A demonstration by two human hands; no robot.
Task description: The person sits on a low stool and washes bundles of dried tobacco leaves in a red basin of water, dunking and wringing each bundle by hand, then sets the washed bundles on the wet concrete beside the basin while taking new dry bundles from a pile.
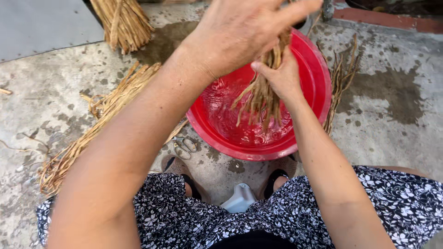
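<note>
In the head view, a bunch of straw [261, 94] is held upright over a red basin [318, 87], its lower ends hanging into the water. The right hand [281, 76] is clenched around the middle of the bunch, thumb across the stalks. The left hand [244, 27] is laid over the top of the bunch, fingers curled about the upper stalks — it is grasping them too, though its palm side is hidden. The basin stands on a concrete floor [397, 133], just beyond the person's sandalled feet.

For a wetting like this to be done well, it is judged that the stalks should be kept together by a firm lower grip while the loose ends are worked in the water, and that the bunch should be kept inside the rim so that splashes are contained.

Little room is left on the near side, where the knees and a patterned dress crowd the rim. More straw is laid close against the basin's right edge [341, 78], and a long bundle [92, 124] is stretched over the floor to the left, with another heap [122, 23] at the far left. Small scissors [185, 146] lie just beside the basin's near-left rim — a thing to be kept clear of. The widest open floor is seen at the right, past the damp patch.
</note>
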